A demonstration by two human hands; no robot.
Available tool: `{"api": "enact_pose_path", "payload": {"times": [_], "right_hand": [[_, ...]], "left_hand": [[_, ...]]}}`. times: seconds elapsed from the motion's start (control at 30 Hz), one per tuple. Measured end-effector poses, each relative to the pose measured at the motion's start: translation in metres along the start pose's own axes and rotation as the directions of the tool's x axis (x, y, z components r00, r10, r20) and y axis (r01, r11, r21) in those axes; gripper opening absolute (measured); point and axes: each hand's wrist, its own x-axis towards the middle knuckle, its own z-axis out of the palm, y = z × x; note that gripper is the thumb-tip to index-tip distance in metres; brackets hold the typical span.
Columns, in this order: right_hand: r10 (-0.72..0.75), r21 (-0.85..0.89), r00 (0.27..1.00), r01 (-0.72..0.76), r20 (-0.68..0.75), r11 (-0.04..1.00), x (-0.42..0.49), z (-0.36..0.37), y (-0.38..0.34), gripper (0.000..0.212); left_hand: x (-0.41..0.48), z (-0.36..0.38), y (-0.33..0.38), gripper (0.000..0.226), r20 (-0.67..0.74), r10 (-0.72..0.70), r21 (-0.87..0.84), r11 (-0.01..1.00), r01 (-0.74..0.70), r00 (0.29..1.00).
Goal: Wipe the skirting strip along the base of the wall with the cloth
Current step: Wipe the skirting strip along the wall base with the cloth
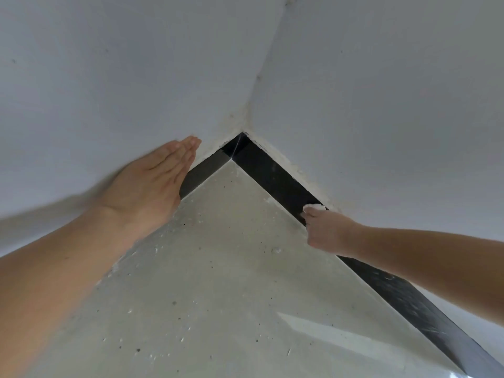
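A black skirting strip (272, 173) runs along the base of two white walls and meets in a corner at the centre. My right hand (327, 230) grips a small white cloth (315, 207) and holds it against the right-hand strip, partway along from the corner. Only a bit of the cloth shows above the fingers. My left hand (152, 184) lies flat with straight fingers against the left wall, just above the left strip (204, 170), holding nothing.
The floor (231, 282) is pale grey concrete, speckled with dust and white paint flecks. Rough plaster marks the wall above the strip near the corner (242, 132). The lower right strip (409, 301) shows dusty streaks.
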Motion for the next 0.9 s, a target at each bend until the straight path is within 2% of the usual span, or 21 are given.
{"api": "enact_pose_path", "payload": {"times": [0.07, 0.1, 0.17, 0.23, 0.3, 0.37, 0.47, 0.53, 0.6, 0.63, 0.7, 0.77, 0.8, 0.83, 0.9], "right_hand": [[-0.034, 0.155, 0.996, 0.021, 0.080, 0.988, 0.003, -0.019, -0.006, 0.023], [-0.012, 0.236, 0.999, -0.001, 0.053, 0.972, 0.011, -0.030, -0.002, 0.021], [0.073, 0.226, 0.983, -0.033, -0.169, 0.974, 0.031, -0.048, 0.011, 0.022], [0.184, 0.125, 0.889, -0.144, -0.419, 0.982, 0.055, -0.065, 0.028, 0.022], [0.273, 0.115, 0.820, -0.249, -0.504, 0.962, 0.066, -0.080, 0.046, 0.023], [0.341, 0.073, 0.822, -0.347, -0.456, 0.935, 0.066, -0.083, 0.055, 0.036], [0.227, -0.022, 0.948, -0.238, -0.223, 0.971, 0.053, -0.066, 0.036, 0.039], [0.146, 0.024, 0.988, -0.147, 0.046, 0.989, 0.043, -0.056, 0.013, 0.037], [0.102, 0.221, 0.927, -0.191, 0.360, 0.956, 0.036, -0.057, -0.004, 0.044], [0.085, 0.306, 0.897, -0.236, 0.435, 0.922, 0.034, -0.062, -0.007, 0.045], [0.048, 0.412, 0.945, -0.186, 0.325, 0.892, 0.038, -0.072, -0.003, 0.034], [0.146, 0.494, 0.986, -0.165, 0.077, 0.854, 0.043, -0.087, 0.011, 0.018], [0.223, 0.481, 0.971, -0.155, -0.088, 0.863, 0.045, -0.095, 0.021, 0.020], [0.286, 0.444, 0.926, -0.154, -0.247, 0.883, 0.048, -0.101, 0.030, 0.020], [0.349, 0.354, 0.847, -0.208, -0.402, 0.912, 0.056, -0.104, 0.045, 0.020]], "left_hand": [[0.001, 0.000, 0.001, 0.063, 0.001, -0.005, 0.012, 1.000, 0.005, 1.000], [0.000, 0.000, 0.001, 0.063, 0.002, -0.010, 0.012, 1.000, 0.010, 1.000], [0.000, 0.001, 0.001, 0.064, 0.000, -0.023, 0.000, 1.000, 0.023, 1.000], [0.001, 0.002, 0.002, 0.064, -0.001, -0.036, -0.006, 0.999, 0.036, 0.999], [0.000, 0.001, 0.002, 0.064, 0.020, -0.039, -0.015, 0.999, 0.039, 0.999], [0.000, 0.001, 0.002, 0.064, 0.037, -0.030, -0.013, 0.999, 0.031, 0.999], [-0.001, -0.002, 0.000, 0.064, 0.038, -0.016, -0.015, 1.000, 0.016, 0.999], [-0.001, -0.001, 0.000, 0.064, 0.037, -0.008, -0.009, 1.000, 0.008, 0.999], [-0.002, -0.002, 0.000, 0.064, 0.044, -0.005, -0.014, 1.000, 0.005, 0.999], [-0.002, -0.002, 0.000, 0.064, 0.049, -0.004, -0.020, 1.000, 0.005, 0.999], [-0.001, -0.001, 0.000, 0.064, 0.046, -0.006, -0.032, 0.999, 0.008, 0.999], [-0.001, 0.000, 0.001, 0.064, 0.040, -0.008, -0.026, 1.000, 0.009, 0.999], [-0.001, 0.001, 0.001, 0.063, 0.037, -0.007, -0.018, 1.000, 0.008, 0.999], [-0.001, 0.001, 0.002, 0.063, 0.037, -0.005, -0.009, 1.000, 0.005, 0.999], [-0.001, 0.000, 0.002, 0.064, 0.043, 0.001, 0.002, 1.000, -0.002, 0.999]]}}
